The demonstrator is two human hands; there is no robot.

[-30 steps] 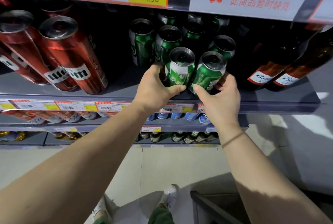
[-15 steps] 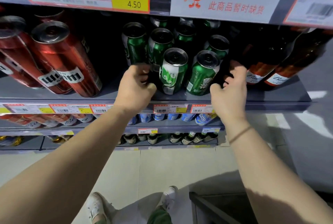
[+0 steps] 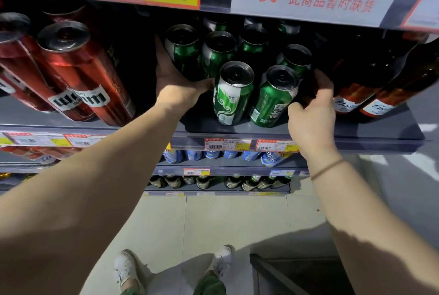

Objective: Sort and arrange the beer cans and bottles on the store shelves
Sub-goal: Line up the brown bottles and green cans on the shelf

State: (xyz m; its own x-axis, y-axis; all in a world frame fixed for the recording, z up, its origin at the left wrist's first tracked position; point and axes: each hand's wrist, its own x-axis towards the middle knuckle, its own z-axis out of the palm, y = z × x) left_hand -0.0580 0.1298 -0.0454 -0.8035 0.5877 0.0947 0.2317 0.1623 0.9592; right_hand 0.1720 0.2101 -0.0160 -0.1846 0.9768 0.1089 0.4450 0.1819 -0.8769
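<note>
free: dark gap between red cans [image 3: 78, 76] and green cans [image 3: 234, 92] | blocked right: bottles [image 3: 370, 95] just beside green cans | above: upper shelf [image 3: 213, 9] low over can tops

Dim under the upper shelf, back green cans [image 3: 251, 40] lost in shadow, soft glints on the red cans [image 3: 78, 66], my arms casting shadows on the pale floor [image 3: 237, 218], wide-angle bending at the edges, price labels [image 3: 228, 144] blurred.
</note>
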